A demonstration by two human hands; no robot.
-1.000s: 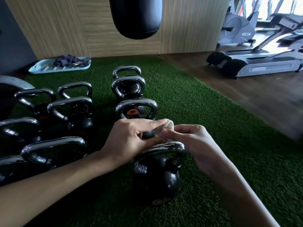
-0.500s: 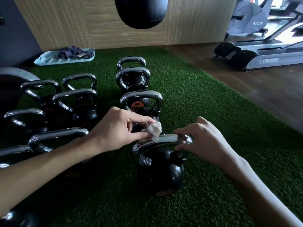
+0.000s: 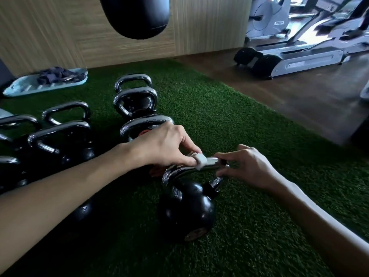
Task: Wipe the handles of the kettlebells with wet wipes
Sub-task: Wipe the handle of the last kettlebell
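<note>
Wet wipe [image 3: 204, 161] now lies pressed on the handle [image 3: 179, 172] under left hand [image 3: 163, 144].

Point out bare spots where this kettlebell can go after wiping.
Bare turf runs right of the kettlebell up to the wooden floor, and also below it, nearer the camera. Left is crowded with rows of other kettlebells.

Green turf [image 3: 229, 120] under kettlebells [image 3: 185, 208] and tray [image 3: 22, 87]
</note>
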